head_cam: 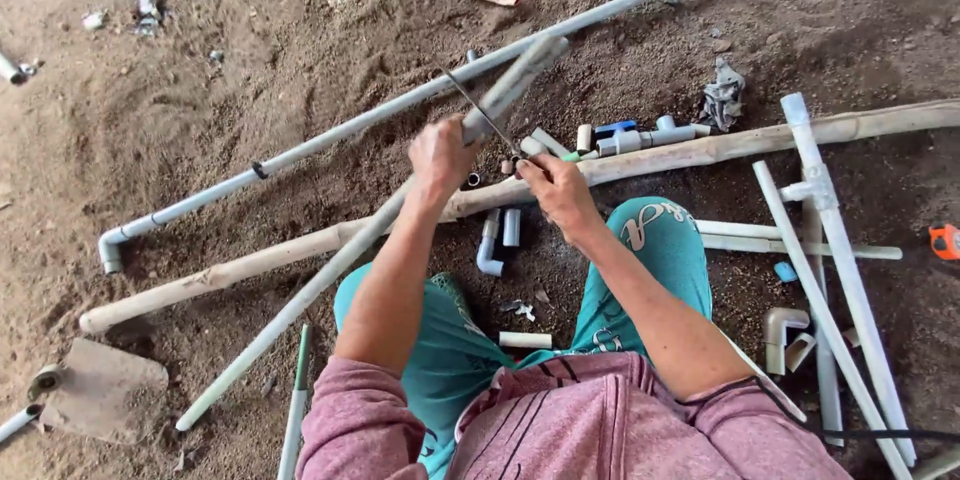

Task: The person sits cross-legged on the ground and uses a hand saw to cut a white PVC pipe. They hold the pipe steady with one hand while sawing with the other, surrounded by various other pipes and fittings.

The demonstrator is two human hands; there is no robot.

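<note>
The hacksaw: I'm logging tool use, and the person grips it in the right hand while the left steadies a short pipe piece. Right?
Hands are swapped. The head view shows the left hand gripping the hacksaw and the right hand steadying the short pipe piece.

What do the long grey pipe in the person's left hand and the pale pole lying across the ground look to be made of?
The long grey pipe looks like plastic: smooth, matte, evenly round, dusty. The pale pole looks like bare wood: slightly crooked, knotty, uneven in thickness. The left hand grips the pipe.
</note>
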